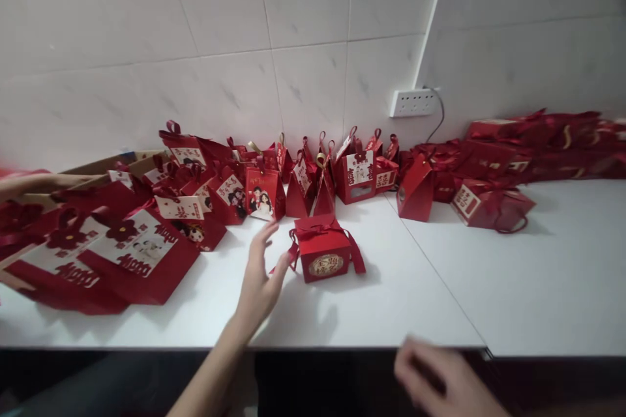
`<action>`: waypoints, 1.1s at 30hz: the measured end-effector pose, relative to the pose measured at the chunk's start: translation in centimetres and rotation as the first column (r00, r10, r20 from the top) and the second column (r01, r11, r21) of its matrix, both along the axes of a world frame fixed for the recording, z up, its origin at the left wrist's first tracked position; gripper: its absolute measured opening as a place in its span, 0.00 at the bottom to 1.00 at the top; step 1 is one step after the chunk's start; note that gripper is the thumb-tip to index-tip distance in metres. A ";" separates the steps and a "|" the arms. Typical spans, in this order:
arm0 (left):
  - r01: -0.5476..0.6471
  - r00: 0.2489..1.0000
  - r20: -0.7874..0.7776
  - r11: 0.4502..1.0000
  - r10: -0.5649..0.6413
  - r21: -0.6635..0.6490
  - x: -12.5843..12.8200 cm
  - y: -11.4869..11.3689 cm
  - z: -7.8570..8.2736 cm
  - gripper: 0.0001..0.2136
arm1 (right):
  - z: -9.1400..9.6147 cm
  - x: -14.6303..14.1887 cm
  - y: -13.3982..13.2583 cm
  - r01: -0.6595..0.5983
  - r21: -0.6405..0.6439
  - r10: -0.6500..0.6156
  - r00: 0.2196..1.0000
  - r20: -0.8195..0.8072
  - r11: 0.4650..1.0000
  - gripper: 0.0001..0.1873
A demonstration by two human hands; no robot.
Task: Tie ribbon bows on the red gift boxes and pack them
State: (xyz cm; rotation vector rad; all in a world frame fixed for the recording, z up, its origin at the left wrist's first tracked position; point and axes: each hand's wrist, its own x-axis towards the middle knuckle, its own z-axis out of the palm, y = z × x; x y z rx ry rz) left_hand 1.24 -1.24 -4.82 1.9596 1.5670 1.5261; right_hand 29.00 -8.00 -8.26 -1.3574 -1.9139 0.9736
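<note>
A small red gift box (323, 255) with a ribbon bow and a gold oval label stands on the white counter (401, 300) near the middle. My left hand (260, 273) hovers just left of the box, fingers spread and open, not touching it. My right hand (437, 374) is low at the counter's front edge, blurred, with fingers curled loosely and nothing visible in it.
A row of red gift bags and boxes (264, 192) lines the tiled wall. Larger red bags (132, 251) lie flat at the left, more red boxes (518, 143) pile at the right. A wall socket (413, 103) sits above. Another person's arm (29, 184) reaches in at far left.
</note>
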 end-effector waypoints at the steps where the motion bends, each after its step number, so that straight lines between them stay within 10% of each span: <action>1: 0.058 0.998 -0.020 0.996 -0.059 -0.066 -0.5 1.2 0.7 0.21 | 1.2 -0.5 1.4 0.040 0.011 -0.040 0.999 -0.009 0.999 0.15; 5: 0.252 0.967 0.054 0.903 -0.250 -0.349 -1.2 4.2 1.5 0.17 | 5.0 -3.0 8.2 0.330 0.134 -0.310 0.939 -0.152 0.934 0.18; 10: 0.283 0.959 0.129 0.898 -0.254 -0.336 -1.6 4.4 1.4 0.09 | 5.8 -5.9 12.2 0.076 -0.182 -0.114 0.972 -0.205 0.980 0.26; 14: 0.361 0.929 0.236 0.843 -0.286 -0.398 -2.8 3.3 2.0 0.13 | 5.4 -6.9 11.2 0.020 -0.202 -0.082 0.948 -0.307 0.979 0.26; 21: 0.640 0.760 0.565 0.524 -0.321 -0.562 -6.0 -0.9 3.1 0.17 | 6.1 -5.7 6.0 -0.113 -0.183 0.019 0.893 -0.449 0.977 0.21; 26: 0.688 0.694 0.526 0.236 -0.491 -0.687 -7.2 -2.8 4.3 0.15 | 7.4 -5.1 3.6 -0.204 -0.293 0.147 0.968 -0.206 0.934 0.23; 33: 0.570 0.741 0.289 0.340 -0.606 -0.748 -5.2 -3.8 4.2 0.12 | 7.4 -7.5 2.8 -0.134 -0.297 0.083 0.980 -0.179 0.946 0.24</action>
